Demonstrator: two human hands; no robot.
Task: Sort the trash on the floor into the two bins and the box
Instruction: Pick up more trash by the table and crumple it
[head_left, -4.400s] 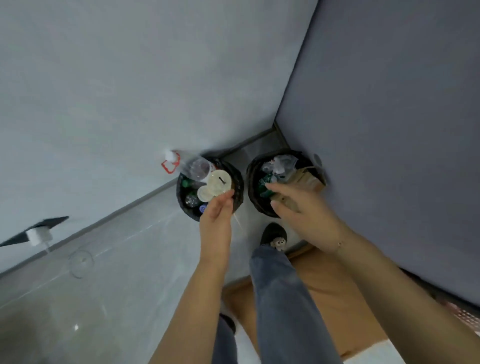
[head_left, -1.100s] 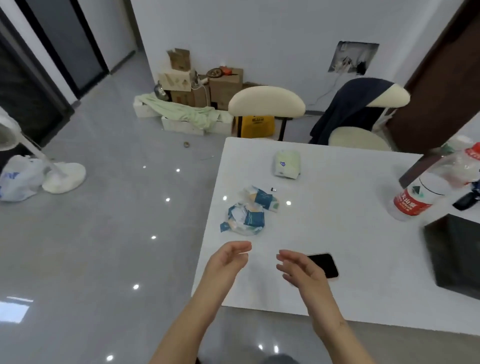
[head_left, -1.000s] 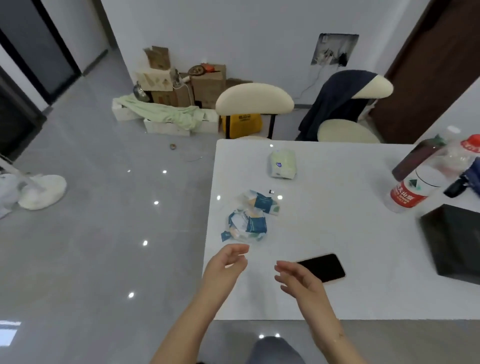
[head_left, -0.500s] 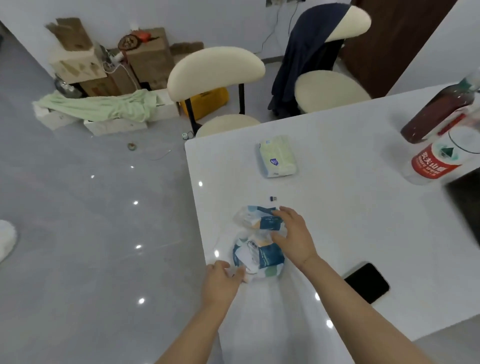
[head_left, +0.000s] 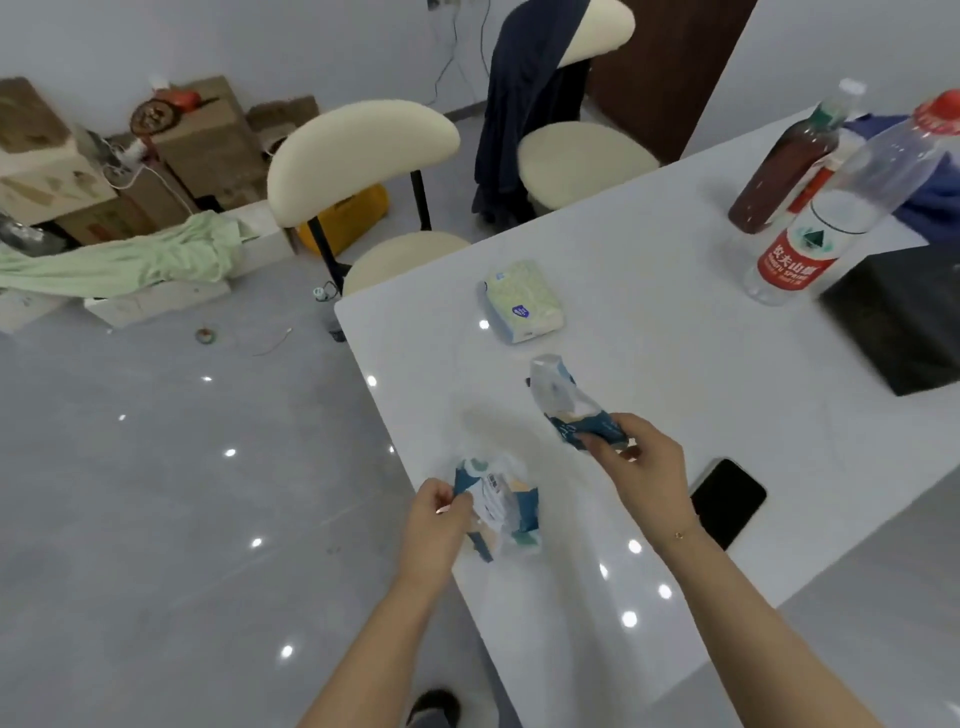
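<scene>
progress: mid-task, I judge | left hand (head_left: 434, 525) pinches a crumpled wrapper (head_left: 501, 506) at lower centre, over the worktop (head_left: 649, 338) edge | right hand (head_left: 641, 467) grips a second wrapper (head_left: 563, 402) above the worktop | bins and box out of frame | left: I carry both over and sort them

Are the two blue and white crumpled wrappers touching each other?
Apart. The head view shows bare white table between the left-hand wrapper and the right-hand wrapper.

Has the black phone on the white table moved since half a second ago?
No. The black phone lies at the same near edge of the white table, right of the right hand.
</scene>
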